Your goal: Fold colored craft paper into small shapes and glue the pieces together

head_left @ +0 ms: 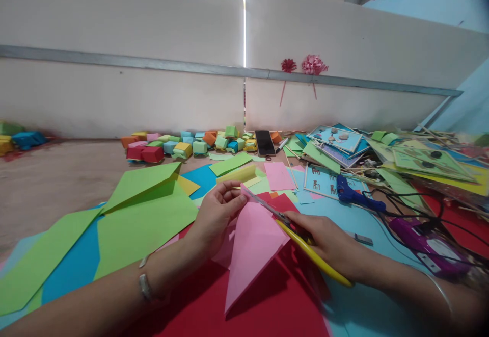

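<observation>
My left hand (221, 209) pinches the upper edge of a folded sheet of pink paper (252, 250), thumb on top. The paper hangs below it in a pointed shape, over red paper (214, 301). In my right hand (321, 235) is a pair of scissors (305, 245) with yellow handles. Their blades point up and left along the top edge of the pink paper, close to my left fingertips. How far the blades are apart I cannot tell.
Green sheets (145, 219) lie at left. Small coloured paper blocks (183, 149) and a phone (265, 143) line the back. At right are a blue glue gun (357, 194), a purple power strip (428, 248) with black cables, a cutter blade (362, 238) and picture cards (338, 138).
</observation>
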`<state>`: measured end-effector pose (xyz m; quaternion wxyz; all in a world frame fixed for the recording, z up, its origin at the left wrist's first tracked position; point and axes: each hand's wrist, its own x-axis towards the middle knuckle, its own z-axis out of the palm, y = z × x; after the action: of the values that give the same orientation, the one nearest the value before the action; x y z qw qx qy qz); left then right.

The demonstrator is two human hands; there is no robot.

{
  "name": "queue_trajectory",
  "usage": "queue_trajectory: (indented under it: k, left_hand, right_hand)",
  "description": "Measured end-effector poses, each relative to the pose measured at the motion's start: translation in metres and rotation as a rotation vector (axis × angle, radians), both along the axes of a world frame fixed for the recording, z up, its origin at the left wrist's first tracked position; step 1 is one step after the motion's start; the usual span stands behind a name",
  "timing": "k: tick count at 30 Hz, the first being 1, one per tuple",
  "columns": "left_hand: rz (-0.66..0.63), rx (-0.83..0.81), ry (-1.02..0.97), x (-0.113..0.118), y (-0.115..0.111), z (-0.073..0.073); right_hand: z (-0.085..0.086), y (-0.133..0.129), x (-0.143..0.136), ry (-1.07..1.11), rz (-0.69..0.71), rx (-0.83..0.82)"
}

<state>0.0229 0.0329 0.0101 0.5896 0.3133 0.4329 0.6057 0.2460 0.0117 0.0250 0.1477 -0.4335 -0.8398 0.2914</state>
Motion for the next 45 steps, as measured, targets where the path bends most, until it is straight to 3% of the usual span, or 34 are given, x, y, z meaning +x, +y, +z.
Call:
queue_trajectory:
  k: [23, 36, 45]
  left_hand:
    - [-0.036, -0.11, -0.058, -0.0003, -0.0005, -0.0001]
    - [-0.07, -0.171, -0.043, 0.0, -0.001, 0.0018]
    - [-0.068, -0.186, -0.029, -0.0013, -0.0007, 0.0008]
  right_hand:
    - [0.004, -0.0025, -0.0003, -0.01, -0.019, 0.018]
    - [-0.0021, -0.0036, -0.0026, 0.029, -0.009, -0.043]
    - [-0.0041, -0.0054, -0.0043, -0.009, -0.023, 0.002]
